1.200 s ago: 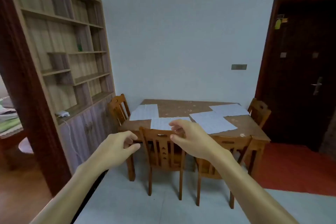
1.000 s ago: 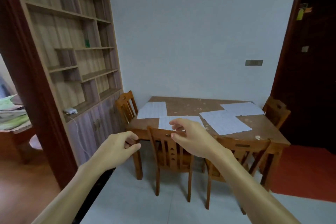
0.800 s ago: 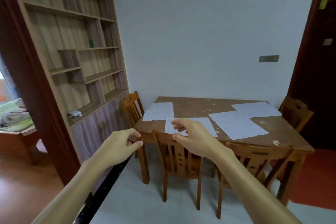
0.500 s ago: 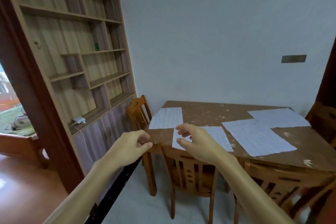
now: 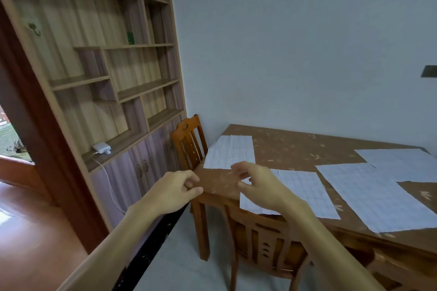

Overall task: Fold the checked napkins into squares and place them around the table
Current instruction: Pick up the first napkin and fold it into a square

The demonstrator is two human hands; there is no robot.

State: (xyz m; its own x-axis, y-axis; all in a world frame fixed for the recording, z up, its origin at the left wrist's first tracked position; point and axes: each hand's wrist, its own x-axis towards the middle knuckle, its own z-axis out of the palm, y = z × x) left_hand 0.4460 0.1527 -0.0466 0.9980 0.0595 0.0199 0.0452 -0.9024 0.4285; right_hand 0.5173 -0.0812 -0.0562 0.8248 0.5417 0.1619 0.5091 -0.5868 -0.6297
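Currently neither hand is gripping anything: the left hand [image 5: 175, 190] is sitting curled in a loose fist, and the right hand [image 5: 257, 186] is hovering half-open with its thumb apart from bent fingers. White checked cloth napkins are lying flat on the brown wooden table [image 5: 295, 146], the nearest napkin [image 5: 305, 194] at the right hand's three o'clock and another [image 5: 230, 152] at twelve. The nearest seems to be overhanging the edge above the wooden chair [image 5: 267, 241], so a careless tug could be dragging it off.

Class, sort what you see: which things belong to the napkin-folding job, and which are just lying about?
Job: left napkin, near napkin, middle napkin, right napkin, table.
Lying about: charger, green bottle, shelf unit, left chair, near chair.
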